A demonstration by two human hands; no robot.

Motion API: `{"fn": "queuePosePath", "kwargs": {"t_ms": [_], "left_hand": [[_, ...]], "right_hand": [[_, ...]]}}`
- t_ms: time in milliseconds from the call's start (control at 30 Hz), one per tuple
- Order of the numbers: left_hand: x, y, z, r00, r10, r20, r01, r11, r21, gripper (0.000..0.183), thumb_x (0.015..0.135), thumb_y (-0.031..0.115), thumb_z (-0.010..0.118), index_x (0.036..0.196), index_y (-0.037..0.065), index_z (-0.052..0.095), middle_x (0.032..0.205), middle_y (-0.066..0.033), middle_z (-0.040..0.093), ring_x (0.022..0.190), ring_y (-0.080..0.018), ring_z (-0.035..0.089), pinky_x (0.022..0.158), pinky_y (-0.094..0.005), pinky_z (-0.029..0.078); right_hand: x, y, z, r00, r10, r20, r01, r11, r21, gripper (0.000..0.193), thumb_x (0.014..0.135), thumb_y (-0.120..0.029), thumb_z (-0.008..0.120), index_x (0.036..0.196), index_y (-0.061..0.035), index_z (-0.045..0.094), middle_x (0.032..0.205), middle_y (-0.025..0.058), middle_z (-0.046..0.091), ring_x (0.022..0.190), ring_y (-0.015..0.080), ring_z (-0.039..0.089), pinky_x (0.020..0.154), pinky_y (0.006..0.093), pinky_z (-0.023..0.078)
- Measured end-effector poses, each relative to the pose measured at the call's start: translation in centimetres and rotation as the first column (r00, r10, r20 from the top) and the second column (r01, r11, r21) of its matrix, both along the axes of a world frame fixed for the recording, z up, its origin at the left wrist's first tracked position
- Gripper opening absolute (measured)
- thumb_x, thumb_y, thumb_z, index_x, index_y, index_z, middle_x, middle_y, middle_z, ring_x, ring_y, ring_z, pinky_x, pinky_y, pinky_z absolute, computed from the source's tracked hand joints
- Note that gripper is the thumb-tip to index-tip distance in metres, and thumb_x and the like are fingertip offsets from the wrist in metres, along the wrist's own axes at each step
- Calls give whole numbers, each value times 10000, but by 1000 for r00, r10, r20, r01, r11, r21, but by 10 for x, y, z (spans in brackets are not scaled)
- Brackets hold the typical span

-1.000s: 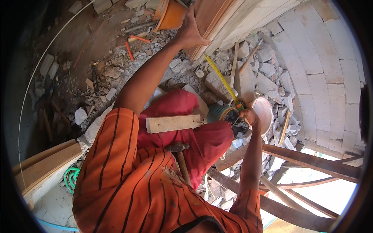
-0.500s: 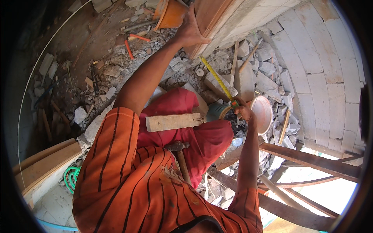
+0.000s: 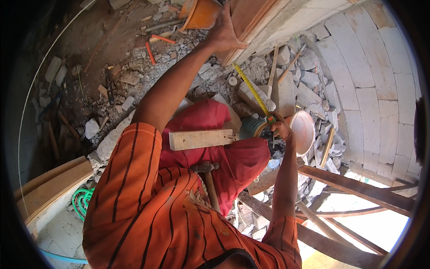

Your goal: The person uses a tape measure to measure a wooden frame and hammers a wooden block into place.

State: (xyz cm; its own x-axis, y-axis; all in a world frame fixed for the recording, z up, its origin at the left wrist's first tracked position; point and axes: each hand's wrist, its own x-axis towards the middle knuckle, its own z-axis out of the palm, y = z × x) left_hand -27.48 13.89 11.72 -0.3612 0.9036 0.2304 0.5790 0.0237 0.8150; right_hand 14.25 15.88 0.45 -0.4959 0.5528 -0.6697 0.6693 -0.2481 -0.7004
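My left hand [image 3: 223, 33] lies against the reddish-brown wooden frame [image 3: 245, 22] along the wall's end, thumb spread from the stretched fingers. In my right hand [image 3: 281, 129] is a tape measure [image 3: 270, 119], its fingers wrapped round the case. The yellow blade [image 3: 252, 88] is pulled out, slanting up to the lower end of the wooden frame. Across my red-clothed lap rests a short wooden board [image 3: 201, 139]. Against my body lies a hammer [image 3: 207, 172], head uppermost.
Rubble [image 3: 309, 96] and a pale bucket [image 3: 301, 133] lie by my right hand. An orange bucket [image 3: 200, 15] lies tipped near the left one. Dark beams [image 3: 358, 188] cross at the lower right, below a block wall [image 3: 374, 80]. Green hose [image 3: 81, 201] coils at the lower left.
The view has shifted slightly. Both hands keep their places, the left on the wooden frame and the right round the tape measure, with the blade still out.
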Motion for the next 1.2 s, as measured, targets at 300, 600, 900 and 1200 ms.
{"fn": "queuePosePath", "kwargs": {"t_ms": [300,600,900,1200], "left_hand": [[1,-2,4,1000,10,22,-10,1000,-12,1416,591,269,902,1524,85,-146,1540,-275,130,1431,-413,218,1174,-480,270],[0,2,-2,1000,21,6,-22,999,50,1423,572,256,908,1529,87,-132,1538,-274,135,1432,-422,201,1175,-484,252],[1,1,1,1000,13,-5,-13,1000,22,1425,573,252,899,1522,86,-151,1533,-275,132,1429,-421,207,1178,-488,252],[1,0,6,999,9,30,-8,1000,-28,1408,596,246,895,1520,98,-158,1531,-259,131,1429,-410,209,1178,-496,255]], "right_hand": [[-9,-4,11,998,-55,30,57,996,-73,777,595,-88,561,1366,-107,469,966,66,582,646,135,493,493,249,426],[-1,-3,5,998,-44,-39,42,997,-69,710,628,-103,566,1335,-104,502,985,61,586,698,147,531,526,253,461],[7,-5,2,996,-42,-80,31,991,-132,746,619,-102,564,1358,-109,468,960,55,599,679,131,522,535,255,460],[1,-14,8,986,-118,-120,96,980,-172,769,576,-132,543,1341,-99,464,958,71,584,747,137,550,495,219,457]]}}
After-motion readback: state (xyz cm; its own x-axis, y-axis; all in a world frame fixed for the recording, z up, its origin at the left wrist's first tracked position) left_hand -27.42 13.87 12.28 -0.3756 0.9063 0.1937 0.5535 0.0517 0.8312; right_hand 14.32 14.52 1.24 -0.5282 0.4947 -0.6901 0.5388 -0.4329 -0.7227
